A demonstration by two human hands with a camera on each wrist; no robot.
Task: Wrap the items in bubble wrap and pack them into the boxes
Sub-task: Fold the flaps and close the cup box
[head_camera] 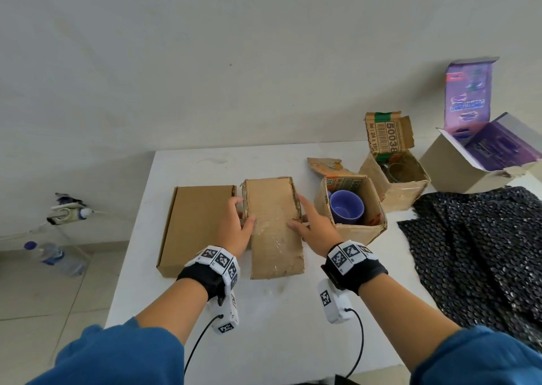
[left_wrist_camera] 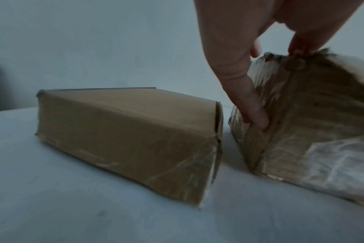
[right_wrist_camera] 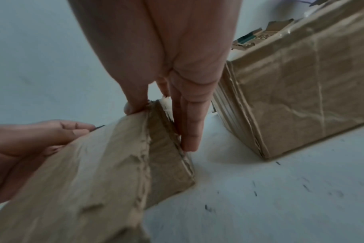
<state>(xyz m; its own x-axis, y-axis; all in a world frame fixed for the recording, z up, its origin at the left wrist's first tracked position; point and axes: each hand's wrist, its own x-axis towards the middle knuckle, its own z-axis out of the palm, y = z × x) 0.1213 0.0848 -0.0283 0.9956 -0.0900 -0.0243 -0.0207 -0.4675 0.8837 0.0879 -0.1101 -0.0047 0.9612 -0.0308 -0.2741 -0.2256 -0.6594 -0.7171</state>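
Note:
A worn, taped cardboard box (head_camera: 274, 226) lies closed in the middle of the white table (head_camera: 293, 311). My left hand (head_camera: 239, 223) grips its left edge, thumb on top and fingers (left_wrist_camera: 258, 121) down the side. On the opposite edge my right hand (head_camera: 311, 223) holds it the same way, its fingers (right_wrist_camera: 189, 131) running down the box's right wall (right_wrist_camera: 168, 164). A purple mug (head_camera: 346, 207) sits unwrapped in an open box (head_camera: 352, 232) just right of my right hand. Black bubble wrap (head_camera: 475, 252) lies spread at the right.
A flat closed brown box (head_camera: 196, 226) lies close to the left of the held box, a narrow gap between them. Farther back right stand an open box (head_camera: 396, 179) with a glass item and a purple-lined open box (head_camera: 481, 156). The table's left edge is near the flat box.

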